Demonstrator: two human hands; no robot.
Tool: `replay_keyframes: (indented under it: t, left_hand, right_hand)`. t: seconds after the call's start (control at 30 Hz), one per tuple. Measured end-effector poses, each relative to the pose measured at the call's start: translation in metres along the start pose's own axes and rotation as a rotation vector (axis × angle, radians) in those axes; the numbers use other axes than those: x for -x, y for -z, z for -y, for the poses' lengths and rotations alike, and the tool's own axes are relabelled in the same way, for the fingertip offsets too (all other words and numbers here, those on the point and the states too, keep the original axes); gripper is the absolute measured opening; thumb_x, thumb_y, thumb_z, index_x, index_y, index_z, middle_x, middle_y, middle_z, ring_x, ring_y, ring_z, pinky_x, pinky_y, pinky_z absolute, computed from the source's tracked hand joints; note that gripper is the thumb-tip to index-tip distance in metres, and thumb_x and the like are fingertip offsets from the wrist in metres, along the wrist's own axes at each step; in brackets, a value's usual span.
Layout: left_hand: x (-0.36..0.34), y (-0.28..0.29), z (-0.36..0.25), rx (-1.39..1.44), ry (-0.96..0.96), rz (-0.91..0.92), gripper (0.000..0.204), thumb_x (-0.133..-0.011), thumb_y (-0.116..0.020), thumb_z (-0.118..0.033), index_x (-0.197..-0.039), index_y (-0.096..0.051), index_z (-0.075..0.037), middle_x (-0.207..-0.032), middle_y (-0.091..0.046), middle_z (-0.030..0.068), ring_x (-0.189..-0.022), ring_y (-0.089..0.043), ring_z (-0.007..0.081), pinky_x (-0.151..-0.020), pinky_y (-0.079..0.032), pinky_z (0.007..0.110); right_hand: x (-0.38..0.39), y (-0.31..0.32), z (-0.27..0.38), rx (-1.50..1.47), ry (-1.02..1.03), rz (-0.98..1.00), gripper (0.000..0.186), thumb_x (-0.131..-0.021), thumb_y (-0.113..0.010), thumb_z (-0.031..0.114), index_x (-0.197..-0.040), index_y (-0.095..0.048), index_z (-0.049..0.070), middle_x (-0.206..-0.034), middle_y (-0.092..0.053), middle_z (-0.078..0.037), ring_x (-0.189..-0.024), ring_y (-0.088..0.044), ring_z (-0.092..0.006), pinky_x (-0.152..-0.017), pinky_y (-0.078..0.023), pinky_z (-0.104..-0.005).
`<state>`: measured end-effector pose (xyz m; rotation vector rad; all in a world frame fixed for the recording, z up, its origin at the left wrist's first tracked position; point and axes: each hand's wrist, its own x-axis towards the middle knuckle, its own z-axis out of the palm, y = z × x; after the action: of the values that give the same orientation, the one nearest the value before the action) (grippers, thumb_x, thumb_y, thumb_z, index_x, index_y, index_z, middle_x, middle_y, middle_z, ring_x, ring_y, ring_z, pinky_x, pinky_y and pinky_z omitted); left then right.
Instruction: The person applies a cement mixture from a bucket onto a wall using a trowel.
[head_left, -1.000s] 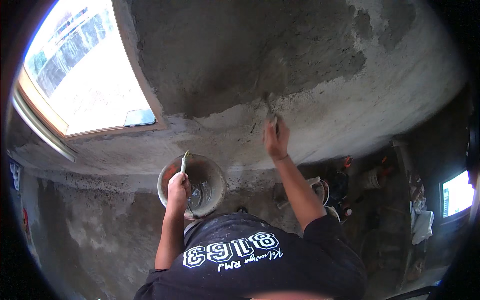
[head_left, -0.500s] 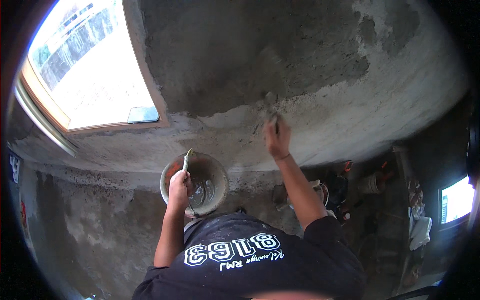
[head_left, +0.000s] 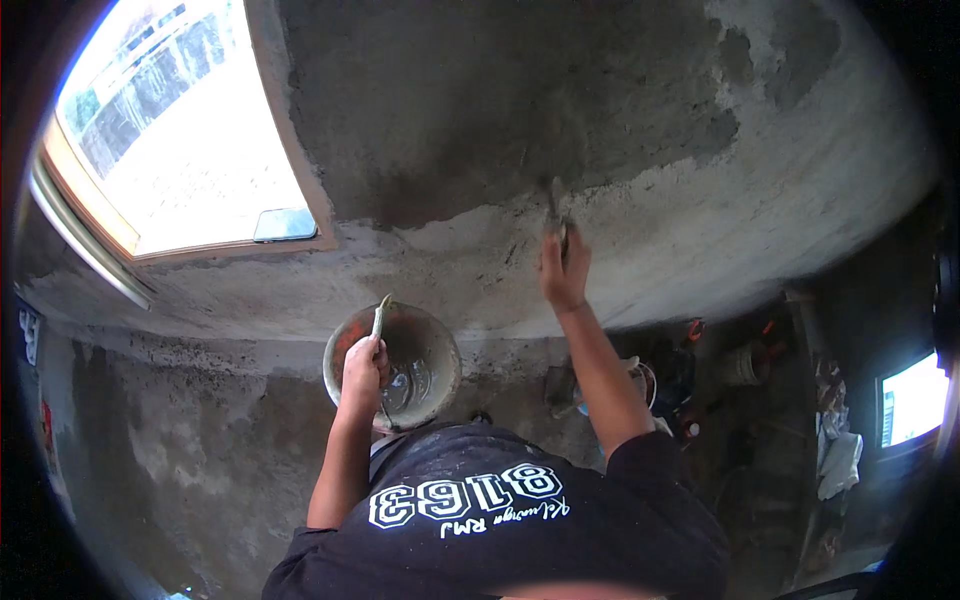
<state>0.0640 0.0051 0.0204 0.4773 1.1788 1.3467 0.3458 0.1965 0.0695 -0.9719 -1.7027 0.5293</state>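
My left hand (head_left: pixel 364 368) is closed around the pale, wrapped-looking handle (head_left: pixel 378 320) of a round bucket (head_left: pixel 447 365), which hangs in front of my waist. Inside it, wet grey material glistens at the bottom, and an orange-red patch shows on the wall. My right hand (head_left: pixel 565 268), raised and farther out, grips a small trowel (head_left: pixel 553 205). Motion blurs the trowel's narrow blade, which points away from me at the ragged lower edge of dark, wet plaster (head_left: pixel 480 120). Whether the blade touches the wall I cannot tell.
A paler band of wall (head_left: pixel 700 220) runs below the dark plaster. At the left, a phone (head_left: pixel 286 225) lies on the sill of a bright wood-framed window (head_left: pixel 135 240). Past my right forearm stand a pale bucket (head_left: pixel 745 366) and assorted items; a white cloth (head_left: pixel 840 462) hangs at the right.
My right hand and the trowel have shifted slightly right and nearer me. The bucket has moved only a little to the right, still held by my left hand.
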Motion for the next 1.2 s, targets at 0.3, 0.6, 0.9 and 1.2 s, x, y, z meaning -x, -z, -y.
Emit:
replay_keyframes:
  t: [0.3,0.6,0.9,1.2]
  left_hand:
    - [-0.002,0.0,0.0,0.007,-0.047,0.02,0.024,-0.092,-0.042,-0.027,-0.072,-0.046,-0.013,-0.056,-0.032,-0.0068,-0.045,-0.026,0.0053,-0.041,-0.019,0.025]
    - [-0.001,0.003,-0.001,-0.033,-0.023,-0.035,0.024,-0.092,-0.042,-0.026,-0.073,-0.046,-0.013,-0.056,-0.031,-0.0067,-0.045,-0.027,0.0051,-0.041,-0.019,0.024]
    - [-0.003,0.0,-0.003,-0.021,-0.009,0.063,0.024,-0.092,-0.042,-0.026,-0.073,-0.046,-0.012,-0.056,-0.032,-0.0066,-0.045,-0.027,0.0051,-0.042,-0.019,0.024]
    - [-0.007,-0.001,-0.004,-0.035,0.01,0.032,0.024,-0.092,-0.042,-0.026,-0.074,-0.047,-0.011,-0.056,-0.032,-0.0063,-0.045,-0.027,0.0058,-0.043,-0.02,0.025]
  right_hand:
    - [0.012,0.004,-0.043,0.012,-0.176,-0.134,0.062,-0.09,-0.044,0.057,-0.103,-0.051,-0.003,-0.056,-0.048,-0.002,-0.046,-0.046,-0.0094,-0.042,-0.037,-0.0309]
    - [-0.015,0.015,0.025,-0.304,-0.103,-0.198,0.047,-0.091,-0.046,0.051,-0.088,-0.049,0.004,-0.054,-0.046,-0.001,-0.046,-0.047,-0.0093,-0.041,-0.037,-0.0267]
    - [0.075,0.007,-0.064,0.179,-0.33,-0.048,0.07,-0.091,-0.041,0.055,-0.111,-0.05,-0.011,-0.054,-0.05,-0.009,-0.044,-0.048,-0.0147,-0.043,-0.038,-0.0337]
    - [0.012,0.014,0.021,-0.263,-0.259,-0.112,0.059,-0.09,-0.043,0.056,-0.098,-0.052,-0.002,-0.053,-0.046,-0.004,-0.045,-0.046,-0.0128,-0.042,-0.036,-0.0297]
